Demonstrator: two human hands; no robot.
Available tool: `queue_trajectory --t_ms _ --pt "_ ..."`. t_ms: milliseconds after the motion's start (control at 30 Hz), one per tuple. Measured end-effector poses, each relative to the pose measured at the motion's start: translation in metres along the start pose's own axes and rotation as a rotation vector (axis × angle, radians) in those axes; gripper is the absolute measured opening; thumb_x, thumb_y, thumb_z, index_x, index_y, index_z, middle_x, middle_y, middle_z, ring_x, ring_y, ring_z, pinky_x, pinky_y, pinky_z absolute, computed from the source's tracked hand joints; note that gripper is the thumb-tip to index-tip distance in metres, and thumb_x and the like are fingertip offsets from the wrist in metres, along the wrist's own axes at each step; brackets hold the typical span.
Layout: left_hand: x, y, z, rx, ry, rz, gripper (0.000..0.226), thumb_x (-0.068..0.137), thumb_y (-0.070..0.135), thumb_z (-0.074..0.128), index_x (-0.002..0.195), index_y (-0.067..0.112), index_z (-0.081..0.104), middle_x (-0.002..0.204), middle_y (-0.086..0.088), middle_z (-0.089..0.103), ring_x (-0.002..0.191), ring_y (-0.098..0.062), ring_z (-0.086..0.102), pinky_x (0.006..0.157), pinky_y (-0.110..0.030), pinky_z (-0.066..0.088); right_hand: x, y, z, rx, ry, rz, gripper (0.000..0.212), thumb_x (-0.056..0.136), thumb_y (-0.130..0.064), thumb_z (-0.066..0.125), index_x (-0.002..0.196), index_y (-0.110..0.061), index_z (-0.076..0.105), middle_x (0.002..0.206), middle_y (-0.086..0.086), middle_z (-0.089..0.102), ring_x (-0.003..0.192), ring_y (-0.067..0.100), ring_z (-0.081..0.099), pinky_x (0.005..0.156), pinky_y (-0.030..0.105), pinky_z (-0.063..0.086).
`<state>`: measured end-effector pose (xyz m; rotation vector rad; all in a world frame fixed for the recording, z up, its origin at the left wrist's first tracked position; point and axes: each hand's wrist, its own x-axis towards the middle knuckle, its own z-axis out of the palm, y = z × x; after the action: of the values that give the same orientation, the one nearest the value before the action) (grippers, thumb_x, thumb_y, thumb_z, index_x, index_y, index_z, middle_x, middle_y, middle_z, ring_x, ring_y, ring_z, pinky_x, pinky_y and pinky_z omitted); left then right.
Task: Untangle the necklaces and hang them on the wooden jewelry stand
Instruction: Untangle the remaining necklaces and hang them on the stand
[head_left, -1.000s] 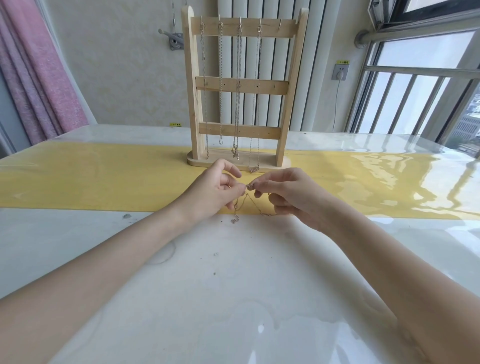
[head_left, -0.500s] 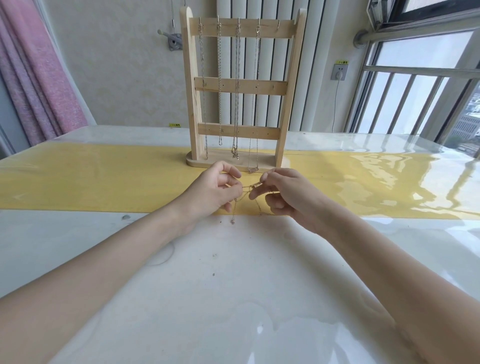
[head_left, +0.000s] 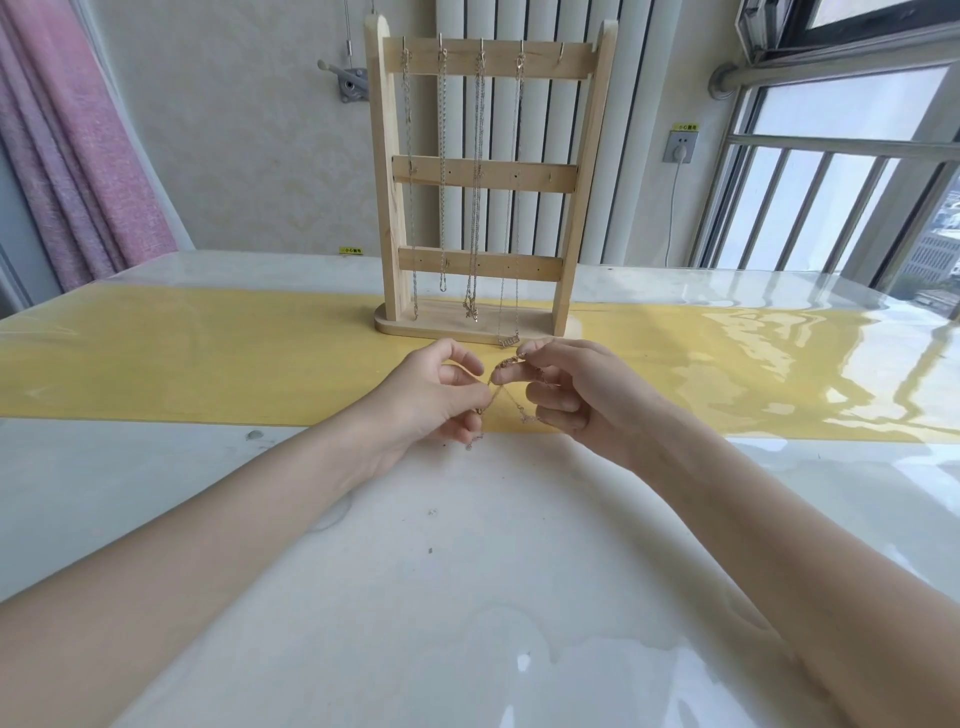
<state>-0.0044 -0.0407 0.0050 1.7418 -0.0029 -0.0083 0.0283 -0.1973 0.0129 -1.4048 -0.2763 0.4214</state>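
Observation:
A wooden jewelry stand (head_left: 582, 171) stands upright on the yellow strip at the back middle of the table. Several thin chains hang from hooks on its top bar; the hook at the far right is bare. Just in front of the stand's base, my left hand (head_left: 431, 402) and my right hand (head_left: 576, 395) both pinch a fine gold necklace (head_left: 506, 402). The chain runs between my fingertips in a crossed shape, and loose ends dangle to the table under my hands. Part of the chain is hidden inside my right fingers.
The white glossy table (head_left: 415, 571) has a yellow runner (head_left: 182, 358) across it. A pink curtain (head_left: 67, 156) hangs at the far left. A window with railings (head_left: 831, 182) fills the right side, and a wall socket (head_left: 679, 145) sits behind the stand.
My hands have drawn slightly apart, stretching the chain between them. My right hand has lifted its fingertips toward the stand's base; the dangling end has shifted lower under my left hand.

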Motion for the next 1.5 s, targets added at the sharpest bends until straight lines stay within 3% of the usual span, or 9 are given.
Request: queue_trajectory --t_ms 200,400,633,967,1100,1200,1267,1500 --pt "0.000 0.000 0.001 -0.043 -0.034 -0.050 0.014 0.088 -0.004 0.055 0.086 0.010 0.052 0.058 -0.001 0.052 0.041 -0.008 0.050 0.042 -0.017 0.044 0.002 0.000 0.000 -0.013 -0.045 0.037 0.019 0.095 -0.005 0.040 0.080 -0.016 0.046 0.068 0.002 0.051 0.041 0.008 0.021 0.034 0.016 0.015" --pt "0.001 -0.001 0.001 0.023 -0.011 -0.022 0.009 0.088 0.002 0.060 0.081 0.008 0.060 0.064 -0.002 0.050 0.042 -0.004 0.048 0.043 -0.016 0.044 0.001 -0.001 -0.004 -0.051 -0.042 0.016 0.017 0.096 -0.008 0.047 0.081 -0.015 0.048 0.071 0.000 0.051 0.043 0.007 0.022 0.034 0.015 0.017" --pt "-0.002 -0.002 -0.001 -0.001 -0.066 -0.079 0.007 0.088 0.005 0.061 0.094 0.004 0.066 0.057 0.000 0.049 0.041 -0.005 0.048 0.047 -0.014 0.046 0.003 -0.003 -0.009 0.011 0.011 0.036 0.018 0.095 -0.004 0.044 0.081 -0.015 0.048 0.070 0.001 0.051 0.040 0.007 0.024 0.033 0.015 0.018" --pt "0.000 -0.003 0.002 0.050 0.028 -0.040 0.012 0.089 0.006 0.059 0.079 0.013 0.060 0.057 -0.001 0.046 0.039 -0.007 0.047 0.054 -0.022 0.042 0.003 -0.004 -0.009 0.005 0.011 0.024 0.017 0.096 -0.007 0.045 0.081 -0.014 0.049 0.072 0.001 0.051 0.041 0.007 0.022 0.033 0.015 0.017" --pt "0.002 -0.004 0.004 -0.001 0.114 0.030 0.015 0.088 0.005 0.058 0.075 0.013 0.059 0.068 0.000 0.053 0.059 -0.009 0.052 0.059 -0.017 0.050 0.001 -0.004 -0.008 -0.010 0.039 0.022 0.015 0.097 -0.008 0.047 0.083 -0.013 0.050 0.076 0.002 0.049 0.041 0.007 0.022 0.034 0.015 0.016" --pt "0.003 -0.002 0.004 -0.202 0.083 -0.001 0.016 0.090 0.003 0.054 0.076 0.011 0.056 0.077 -0.003 0.058 0.075 -0.015 0.061 0.069 -0.017 0.053 0.002 -0.004 -0.007 -0.009 0.053 0.026 0.016 0.096 -0.008 0.048 0.082 -0.014 0.050 0.077 0.002 0.048 0.040 0.007 0.022 0.034 0.015 0.016" --pt "0.003 -0.001 0.003 -0.340 0.064 -0.044 0.016 0.090 0.001 0.054 0.076 0.009 0.055 0.078 -0.004 0.059 0.076 -0.015 0.063 0.067 -0.017 0.055 0.001 -0.004 -0.007 -0.009 0.057 0.032 0.017 0.096 -0.007 0.048 0.081 -0.014 0.050 0.077 0.002 0.048 0.040 0.007 0.022 0.034 0.015 0.015" --pt "0.005 -0.001 0.003 -0.276 0.148 -0.021 0.013 0.090 0.001 0.057 0.080 0.010 0.057 0.072 -0.001 0.050 0.055 -0.007 0.049 0.049 -0.013 0.046 0.000 -0.003 -0.006 -0.067 0.082 0.058 0.018 0.097 -0.010 0.049 0.080 -0.017 0.049 0.080 0.005 0.059 0.038 0.007 0.020 0.034 0.015 0.016"
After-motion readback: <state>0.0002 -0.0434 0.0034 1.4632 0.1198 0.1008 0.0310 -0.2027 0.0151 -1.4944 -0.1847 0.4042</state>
